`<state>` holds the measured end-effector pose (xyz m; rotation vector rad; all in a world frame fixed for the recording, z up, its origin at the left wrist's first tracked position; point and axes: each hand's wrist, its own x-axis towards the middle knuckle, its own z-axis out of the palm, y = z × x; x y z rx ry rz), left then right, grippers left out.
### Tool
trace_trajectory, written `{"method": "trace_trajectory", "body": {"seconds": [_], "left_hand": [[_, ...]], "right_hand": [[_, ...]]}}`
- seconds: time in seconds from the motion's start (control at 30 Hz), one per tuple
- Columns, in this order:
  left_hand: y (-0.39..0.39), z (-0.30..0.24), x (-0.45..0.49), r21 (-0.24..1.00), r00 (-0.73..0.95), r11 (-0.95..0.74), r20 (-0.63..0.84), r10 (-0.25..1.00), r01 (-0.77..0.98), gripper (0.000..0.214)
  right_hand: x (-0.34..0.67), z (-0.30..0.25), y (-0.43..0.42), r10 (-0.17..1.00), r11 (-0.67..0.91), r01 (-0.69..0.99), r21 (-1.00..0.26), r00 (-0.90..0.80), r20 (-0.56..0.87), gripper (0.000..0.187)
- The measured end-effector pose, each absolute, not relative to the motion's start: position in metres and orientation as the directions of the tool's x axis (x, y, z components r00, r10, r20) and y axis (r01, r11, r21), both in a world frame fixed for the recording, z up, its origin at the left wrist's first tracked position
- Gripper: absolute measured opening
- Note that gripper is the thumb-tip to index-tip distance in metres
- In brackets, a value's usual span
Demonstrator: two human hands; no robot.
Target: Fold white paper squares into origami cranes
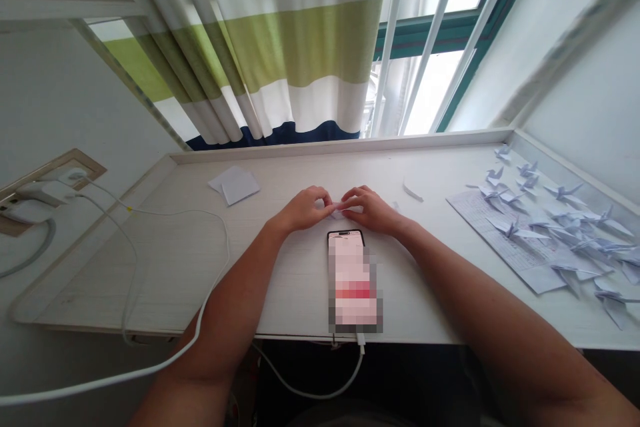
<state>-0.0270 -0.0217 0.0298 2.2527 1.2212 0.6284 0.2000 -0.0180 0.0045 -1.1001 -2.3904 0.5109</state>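
Observation:
A small piece of folded white paper (338,214) lies between my hands near the middle of the desk, mostly covered by my fingers. My left hand (311,207) pinches its left side between thumb and fingers. From the right, my right hand (369,209) has its fingers closed on the same paper. Just below the hands lies a phone (350,274), its screen lit and partly blurred out. Several folded paper cranes (515,230) are grouped at the right end of the desk, some resting on a sheet with writing (493,240).
Square white sheets (240,185) lie on the left of the desk (165,247). A curled paper strip (413,188) is beyond my right hand. A white charging cable (361,350) runs to the phone; another cable (229,247) crosses my left forearm. A raised rim (300,149) edges the back.

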Motion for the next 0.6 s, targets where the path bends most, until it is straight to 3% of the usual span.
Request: {"method": "trace_trajectory", "body": {"seconds": [0.33, 0.6], "left_hand": [[-0.019, 0.036, -0.039, 0.523, 0.631, -0.590, 0.121, 0.766, 0.615, 0.023], [-0.013, 0.031, -0.046, 0.544, 0.642, -0.598, 0.135, 0.754, 0.588, 0.019]], "right_hand": [[0.199, 0.010, -0.021, 0.730, 0.649, 0.512, -0.564, -0.627, 0.271, 0.021], [0.200, 0.006, -0.016, 0.726, 0.668, 0.536, -0.516, -0.623, 0.293, 0.018]]}}
